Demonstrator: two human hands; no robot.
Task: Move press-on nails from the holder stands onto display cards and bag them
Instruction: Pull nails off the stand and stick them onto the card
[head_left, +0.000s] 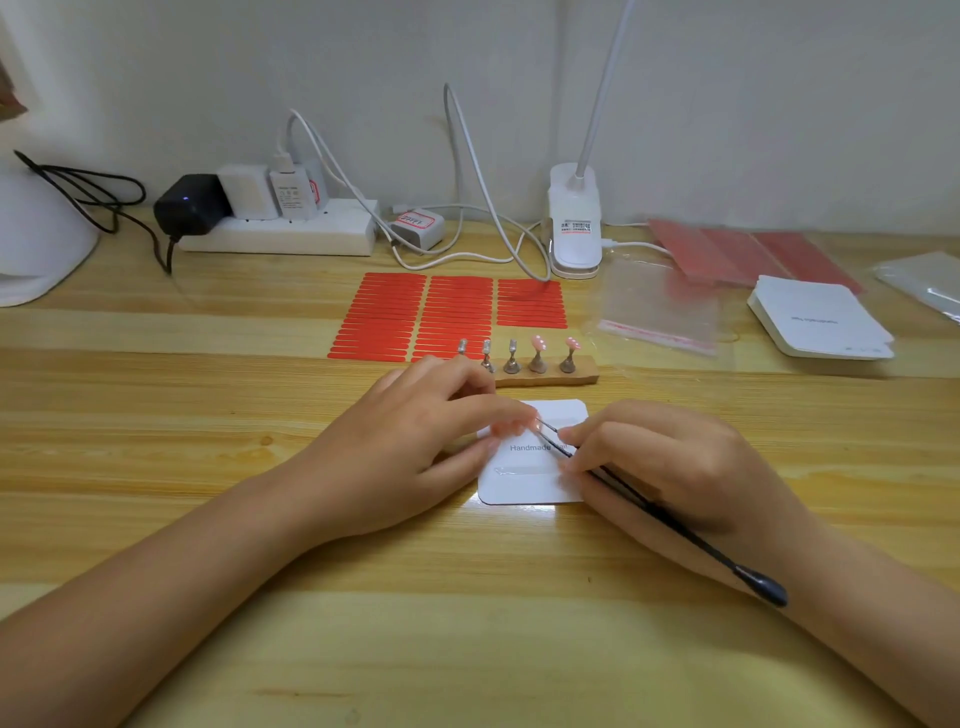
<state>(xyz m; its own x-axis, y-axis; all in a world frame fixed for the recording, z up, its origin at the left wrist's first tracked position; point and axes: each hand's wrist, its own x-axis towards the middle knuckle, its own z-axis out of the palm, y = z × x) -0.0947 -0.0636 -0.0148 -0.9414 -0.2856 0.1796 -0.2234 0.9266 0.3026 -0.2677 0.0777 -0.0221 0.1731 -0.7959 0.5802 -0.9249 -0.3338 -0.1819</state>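
Head view, angled down, near desk (156, 467)

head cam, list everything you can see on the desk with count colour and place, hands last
display card: one, white, front centre under both hands
tweezers: one, black, across the card
holder stands: five, metal, on a wooden bar behind the card
press-on nails: two, pink, on the two right stands
adhesive strip sheets: three, red, behind the stands
clear bag: one, right of the sheets
card stack: one, white, far right
clip lamp: one, white, back centre
power strip: one, white, back left, with plugs
left hand: pinching at the card's top edge
right hand: holding the tweezers
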